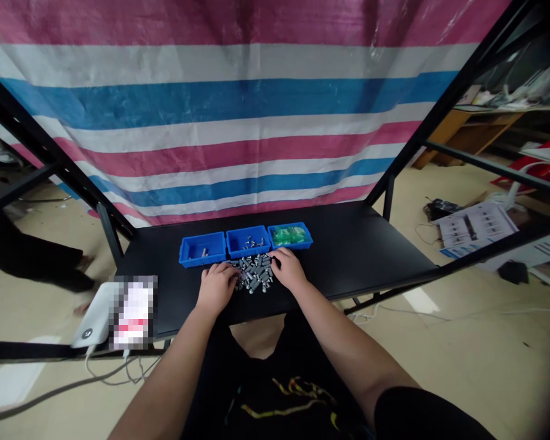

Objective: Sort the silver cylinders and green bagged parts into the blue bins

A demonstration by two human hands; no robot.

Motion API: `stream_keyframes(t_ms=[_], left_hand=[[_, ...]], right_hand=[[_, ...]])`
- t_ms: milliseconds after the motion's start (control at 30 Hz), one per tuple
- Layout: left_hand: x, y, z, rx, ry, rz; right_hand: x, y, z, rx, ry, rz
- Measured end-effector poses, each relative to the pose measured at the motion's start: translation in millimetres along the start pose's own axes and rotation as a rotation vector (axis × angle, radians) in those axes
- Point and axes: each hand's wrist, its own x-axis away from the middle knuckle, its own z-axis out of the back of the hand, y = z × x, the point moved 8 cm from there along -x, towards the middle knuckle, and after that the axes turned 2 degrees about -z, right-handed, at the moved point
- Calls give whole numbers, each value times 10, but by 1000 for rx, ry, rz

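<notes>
A heap of several small grey metal parts (255, 273) lies on the black table (357, 256). My left hand (216, 285) rests at the heap's left edge, fingers curled onto the parts. At the heap's right edge is my right hand (288, 269), its fingers touching the parts too. Whether either hand has pinched a piece is hidden by the fingers. Behind the heap stand three blue bins in a row: the left bin (202, 249) holds one or two parts, the middle bin (248, 241) holds several grey parts, the right bin (290, 236) holds green pieces.
A white device (94, 318) with a cable sits at the table's near left corner. Black frame bars (50, 153) slant up on both sides, with a striped tarp (238, 122) behind. Another person's dark legs (32, 256) stand at far left. Papers (476, 226) lie on the floor at right.
</notes>
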Motion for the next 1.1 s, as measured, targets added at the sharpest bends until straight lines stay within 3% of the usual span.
stream_keyframes(t_ms=[167,333,400,500,667,767,867,1000,1100], left_hand=[[-24,-120,208,40,110,46],[-186,-636,657,-5,298,324],[-294,-822,715,-52,261,389],[-436,-1022,656,-98,117,427],[-498,-1123,583,-88,1,457],[-487,-940,688,-89,112,406],[-487,-442,714,53,206,134],[-409,378,434,293,69,-312],[-389,603,147,318,-1,-297]], right_hand=[[26,10,-32,35,0,0],[32,45,-22,88,13,-37],[30,43,-13,94,18,-38],[27,31,4,85,27,-28],[39,43,84,-20,91,-60],[50,10,129,-179,126,-45],[44,-100,150,-324,121,50],[43,-217,179,-424,116,154],[64,-215,153,-486,97,162]])
